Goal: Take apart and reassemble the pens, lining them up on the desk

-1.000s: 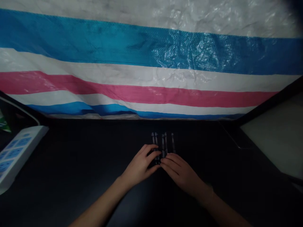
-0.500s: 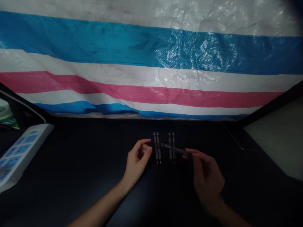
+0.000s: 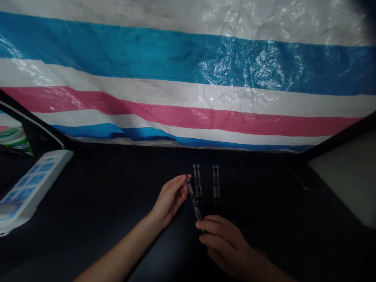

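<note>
A slim dark pen (image 3: 192,197) with a clear barrel slants between my two hands above the black tabletop. My left hand (image 3: 172,196) is closed, pinching its upper end between thumb and fingertips. At the lower end, the fingers of my right hand (image 3: 225,243) close around the tip, which they partly hide. Just beyond the held pen, a pair of similar pens (image 3: 197,182) lies side by side, tips toward me. Another pair of pens (image 3: 216,182) lies parallel to it, a little to the right.
On the left stands a white power strip (image 3: 38,180) with blue socket faces. A green and white container (image 3: 14,139) is behind it. Striped plastic sheeting (image 3: 176,90) hangs along the back of the black table (image 3: 117,188). A pale panel (image 3: 346,176) borders the right side.
The pen has swung from the right toward my left hand, which now grips its upper end. My right hand has moved left and nearer to me. The lying pens have stayed put.
</note>
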Demonstrator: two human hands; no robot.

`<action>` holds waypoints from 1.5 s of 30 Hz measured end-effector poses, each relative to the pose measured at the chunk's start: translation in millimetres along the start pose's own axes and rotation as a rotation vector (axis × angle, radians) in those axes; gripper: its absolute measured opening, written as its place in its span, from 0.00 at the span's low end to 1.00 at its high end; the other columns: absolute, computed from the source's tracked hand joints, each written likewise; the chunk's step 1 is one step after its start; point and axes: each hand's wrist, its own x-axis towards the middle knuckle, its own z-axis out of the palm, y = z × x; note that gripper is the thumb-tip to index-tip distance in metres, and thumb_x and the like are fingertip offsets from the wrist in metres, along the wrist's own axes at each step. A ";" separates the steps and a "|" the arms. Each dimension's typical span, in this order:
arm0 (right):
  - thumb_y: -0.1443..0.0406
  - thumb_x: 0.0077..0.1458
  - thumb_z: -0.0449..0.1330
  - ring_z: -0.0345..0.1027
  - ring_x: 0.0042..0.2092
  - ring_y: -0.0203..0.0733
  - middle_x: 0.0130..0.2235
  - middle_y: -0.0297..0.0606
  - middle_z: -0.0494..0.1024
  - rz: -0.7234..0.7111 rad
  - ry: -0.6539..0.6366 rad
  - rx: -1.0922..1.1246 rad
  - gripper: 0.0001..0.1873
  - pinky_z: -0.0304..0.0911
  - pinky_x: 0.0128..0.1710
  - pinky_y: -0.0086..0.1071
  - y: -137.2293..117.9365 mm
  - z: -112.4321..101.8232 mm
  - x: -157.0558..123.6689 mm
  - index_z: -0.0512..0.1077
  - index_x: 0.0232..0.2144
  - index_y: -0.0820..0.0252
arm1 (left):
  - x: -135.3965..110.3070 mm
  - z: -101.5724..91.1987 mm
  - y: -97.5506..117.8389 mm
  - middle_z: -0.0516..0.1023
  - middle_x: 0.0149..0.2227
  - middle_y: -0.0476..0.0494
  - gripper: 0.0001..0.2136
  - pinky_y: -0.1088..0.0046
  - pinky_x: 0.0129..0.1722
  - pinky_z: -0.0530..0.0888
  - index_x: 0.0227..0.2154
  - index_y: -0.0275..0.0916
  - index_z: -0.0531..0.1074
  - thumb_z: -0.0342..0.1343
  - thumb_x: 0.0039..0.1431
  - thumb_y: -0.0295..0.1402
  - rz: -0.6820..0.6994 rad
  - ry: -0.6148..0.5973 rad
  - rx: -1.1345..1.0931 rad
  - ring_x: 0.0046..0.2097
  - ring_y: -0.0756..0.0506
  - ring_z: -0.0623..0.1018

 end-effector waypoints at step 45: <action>0.58 0.48 0.66 0.57 0.11 0.26 0.15 0.28 0.71 1.396 -0.318 1.345 0.16 0.45 0.09 0.17 12.3 14.9 -4.3 0.63 0.27 0.60 | -7.4 3.5 -12.9 0.61 0.16 0.56 0.18 0.78 0.21 0.53 0.27 0.36 0.73 0.55 0.59 0.48 0.267 -0.061 0.546 0.19 0.54 0.58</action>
